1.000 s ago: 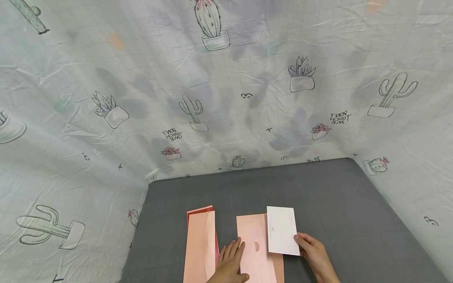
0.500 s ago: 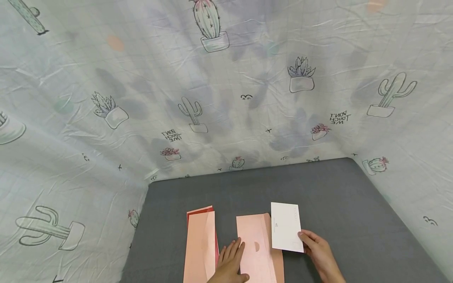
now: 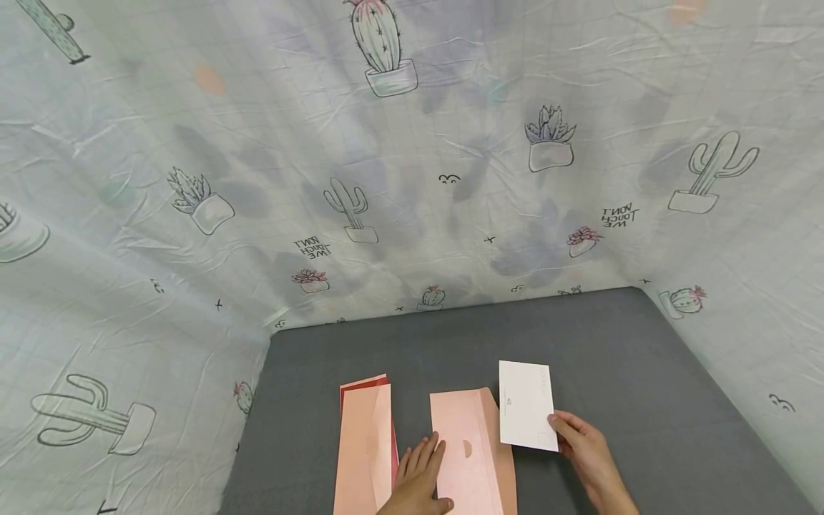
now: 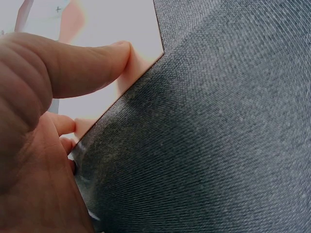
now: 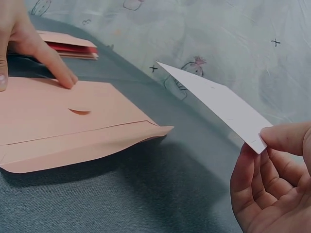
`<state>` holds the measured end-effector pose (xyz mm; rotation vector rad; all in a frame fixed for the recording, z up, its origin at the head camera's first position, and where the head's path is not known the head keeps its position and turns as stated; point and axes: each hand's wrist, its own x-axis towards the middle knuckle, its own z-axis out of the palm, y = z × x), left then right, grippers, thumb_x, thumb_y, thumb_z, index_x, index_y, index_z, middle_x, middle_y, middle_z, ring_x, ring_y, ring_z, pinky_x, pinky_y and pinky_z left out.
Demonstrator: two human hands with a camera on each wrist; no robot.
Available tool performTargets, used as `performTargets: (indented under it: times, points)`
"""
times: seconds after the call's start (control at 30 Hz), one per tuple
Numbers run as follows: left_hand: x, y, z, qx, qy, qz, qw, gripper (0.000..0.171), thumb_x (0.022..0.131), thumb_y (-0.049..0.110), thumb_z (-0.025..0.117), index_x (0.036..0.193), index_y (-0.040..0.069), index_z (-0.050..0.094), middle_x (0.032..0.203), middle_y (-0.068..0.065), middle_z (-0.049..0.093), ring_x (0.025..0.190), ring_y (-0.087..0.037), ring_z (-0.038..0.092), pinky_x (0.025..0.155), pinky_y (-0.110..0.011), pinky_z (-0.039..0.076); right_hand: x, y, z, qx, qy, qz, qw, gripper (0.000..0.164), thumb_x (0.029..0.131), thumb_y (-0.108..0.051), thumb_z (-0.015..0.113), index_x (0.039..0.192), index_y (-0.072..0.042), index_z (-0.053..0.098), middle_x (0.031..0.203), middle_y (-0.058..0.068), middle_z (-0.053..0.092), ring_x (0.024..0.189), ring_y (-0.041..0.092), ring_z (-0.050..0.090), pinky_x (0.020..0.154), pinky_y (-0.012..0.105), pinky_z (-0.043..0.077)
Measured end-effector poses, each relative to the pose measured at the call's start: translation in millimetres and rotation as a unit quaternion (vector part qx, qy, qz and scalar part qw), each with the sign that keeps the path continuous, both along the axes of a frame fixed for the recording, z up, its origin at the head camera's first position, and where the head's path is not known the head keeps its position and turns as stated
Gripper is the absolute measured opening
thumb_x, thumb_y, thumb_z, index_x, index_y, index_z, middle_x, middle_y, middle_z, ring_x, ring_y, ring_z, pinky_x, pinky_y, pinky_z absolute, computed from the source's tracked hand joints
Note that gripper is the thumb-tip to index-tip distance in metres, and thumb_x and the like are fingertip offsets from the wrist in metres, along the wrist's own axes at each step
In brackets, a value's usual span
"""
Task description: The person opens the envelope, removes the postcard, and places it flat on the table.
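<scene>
A pink envelope lies on the grey table, its flap folded out along the right side and a small half-round slot in its front. My left hand rests on the envelope's left edge with fairly straight fingers; the left wrist view has its thumb lying on the paper near a corner. Thumb and fingers of my right hand pinch a white postcard by its lower right edge. In the right wrist view the postcard is tilted in the air, apart from the envelope.
Left of the envelope lies a stack of pink and red envelopes, partly behind my left hand. The grey cloth-covered table ends at a hanging sheet printed with cacti, which stands behind it and at both sides.
My right hand has moved the postcard right and away from me, off the envelope's flap, which it earlier overlapped. My left hand and the envelope stay in place.
</scene>
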<state>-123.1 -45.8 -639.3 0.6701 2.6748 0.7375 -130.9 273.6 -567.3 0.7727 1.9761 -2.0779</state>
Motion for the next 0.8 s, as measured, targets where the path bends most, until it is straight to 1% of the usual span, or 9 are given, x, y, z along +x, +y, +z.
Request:
performTargets:
  times: [0.17, 0.27, 0.37, 0.43, 0.5, 0.63, 0.73, 0.8]
  points:
    - [-0.5, -1.9, -5.7, 0.003, 0.014, -0.003, 0.9999, 0.102, 0.077, 0.058, 0.070, 0.154, 0.004, 0.031, 0.165, -0.016, 0.025, 0.147, -0.039, 0.028, 0.111, -0.072, 0.025, -0.3, 2.7, 5.1, 0.003, 0.010, 0.001, 1.000, 0.043, 0.100, -0.023, 0.063, 0.129, 0.009, 0.058, 0.091, -0.009, 0.069, 0.082, 0.007, 0.064, 0.074, 0.026, 0.053]
    - [0.6, -3.4, -6.4, 0.008, 0.019, -0.005, 0.9998, 0.099, 0.082, 0.063, 0.066, 0.154, 0.004, 0.031, 0.165, -0.016, 0.025, 0.147, -0.039, 0.028, 0.111, -0.072, 0.025, -0.2, 4.7, 7.0, 0.006, 0.016, 0.001, 1.000, 0.041, 0.101, -0.021, 0.062, 0.129, 0.009, 0.058, 0.090, -0.010, 0.068, 0.081, 0.007, 0.064, 0.074, 0.026, 0.053]
    - [2.0, -4.3, -4.0, 0.016, 0.021, -0.007, 0.9996, 0.099, 0.087, 0.072, 0.056, 0.154, 0.004, 0.031, 0.165, -0.017, 0.025, 0.147, -0.039, 0.027, 0.111, -0.072, 0.025, -0.4, 7.0, 8.1, 0.007, 0.021, 0.001, 1.000, 0.039, 0.101, -0.021, 0.061, 0.128, 0.008, 0.059, 0.089, -0.011, 0.068, 0.081, 0.006, 0.064, 0.074, 0.025, 0.053]
    - [2.6, -4.2, -1.5, 0.022, 0.021, -0.010, 0.9995, 0.100, 0.089, 0.076, 0.049, 0.154, 0.003, 0.030, 0.165, -0.017, 0.024, 0.147, -0.039, 0.027, 0.112, -0.072, 0.024, -0.7, 8.4, 8.4, 0.009, 0.024, 0.000, 1.000, 0.039, 0.101, -0.020, 0.061, 0.128, 0.009, 0.058, 0.089, -0.011, 0.068, 0.082, 0.005, 0.064, 0.074, 0.024, 0.053]
    - [3.1, -3.7, 0.8, 0.022, 0.025, -0.011, 0.9994, 0.101, 0.089, 0.078, 0.047, 0.154, 0.003, 0.030, 0.165, -0.017, 0.025, 0.147, -0.039, 0.027, 0.111, -0.072, 0.025, -1.1, 9.6, 8.2, 0.010, 0.029, -0.003, 1.000, 0.040, 0.101, -0.020, 0.062, 0.127, 0.009, 0.058, 0.089, -0.011, 0.069, 0.082, 0.005, 0.064, 0.074, 0.024, 0.054]
    - [2.8, -3.3, 2.9, 0.024, 0.018, -0.011, 0.9995, 0.101, 0.088, 0.077, 0.049, 0.155, 0.004, 0.029, 0.165, -0.017, 0.024, 0.148, -0.039, 0.026, 0.112, -0.073, 0.024, -0.5, 12.3, 7.4, 0.018, 0.034, -0.003, 0.999, 0.041, 0.101, -0.020, 0.062, 0.127, 0.011, 0.058, 0.088, -0.011, 0.069, 0.080, 0.006, 0.065, 0.072, 0.025, 0.054]
    - [1.8, -3.8, 1.2, 0.025, 0.009, -0.010, 0.9996, 0.101, 0.087, 0.074, 0.054, 0.155, 0.004, 0.029, 0.166, -0.017, 0.023, 0.149, -0.039, 0.025, 0.113, -0.073, 0.023, 0.7, 13.8, 8.3, 0.025, 0.038, -0.007, 0.999, 0.039, 0.101, -0.019, 0.062, 0.126, 0.010, 0.059, 0.086, -0.012, 0.069, 0.078, 0.007, 0.065, 0.071, 0.025, 0.054]
    - [1.1, -4.0, -1.2, 0.023, 0.011, -0.010, 0.9996, 0.100, 0.087, 0.071, 0.057, 0.155, 0.003, 0.029, 0.166, -0.017, 0.023, 0.148, -0.040, 0.026, 0.112, -0.073, 0.023, 1.6, 14.9, 9.6, 0.030, 0.040, -0.010, 0.999, 0.038, 0.101, -0.018, 0.061, 0.125, 0.011, 0.059, 0.085, -0.012, 0.069, 0.076, 0.007, 0.065, 0.071, 0.025, 0.054]
